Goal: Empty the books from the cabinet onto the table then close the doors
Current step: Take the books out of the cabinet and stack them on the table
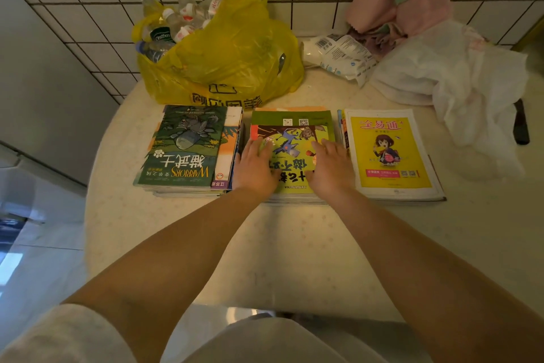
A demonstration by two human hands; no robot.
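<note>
**Middle stack being settled on the bench**

Both hands lie flat on the middle book stack (293, 153), left hand (254, 167) and right hand (331, 169) with fingers straight, each grip spread and curled round nothing, probably squaring the pile; the Warriors stack (188, 150) sits just left, the yellow workbook stack (388, 153) just right; a yellow bag of bottles (229, 53) crowds the far edge; the bench (294, 259) nearer the person offers room; no cabinet is in view.

your arms are bare to the elbows; you wear a short pale sleeve (70, 330) and pale shorts (265, 339).
</note>
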